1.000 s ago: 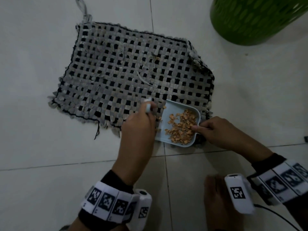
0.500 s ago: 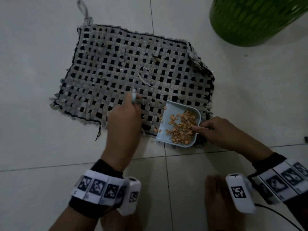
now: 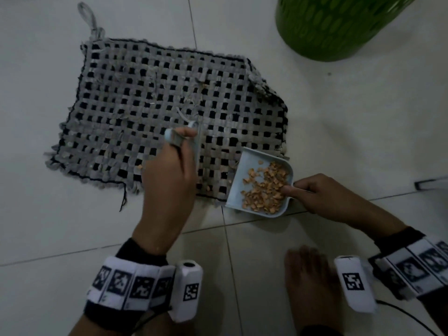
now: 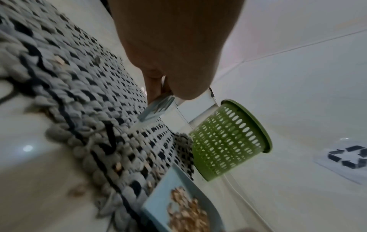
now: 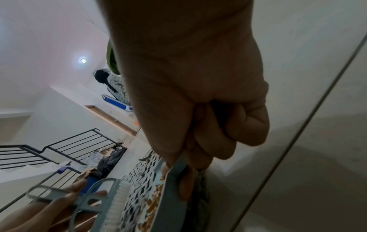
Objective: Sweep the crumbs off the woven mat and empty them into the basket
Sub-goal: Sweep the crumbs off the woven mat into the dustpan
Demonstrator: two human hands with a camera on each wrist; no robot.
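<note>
In the head view the woven mat (image 3: 169, 112) fills the upper left and centre of the frame, lying flat on the tiled floor (image 3: 339, 132). A few stray crumbs (image 3: 140, 167) remain on its lower edge, left of the left hand (image 3: 169, 180). That hand's grip is closed round a small pale-blue brush (image 3: 194, 141), fingers curled about its handle, with the brush lifted over the lower middle of the mat; the right wrist view shows its white bristles facing the mat.

To the right, a pale-blue dustpan (image 3: 244, 170) rests with its open lip on the mat's lower right corner and holds most of the crumbs in a pile. The right hand (image 3: 322, 197) pinches the dustpan's rear edge, thumb inside the rim and fingers curled beneath. The green basket (image 3: 339, 27) stands at the upper right of the frame, well apart from the dustpan.

The sweeping step looks nearly done. The next move probably calls for a stroke rightwards across the lower edge, carrying the leftover crumbs into the lip, then lifting the dustpan level to the basket.
</note>
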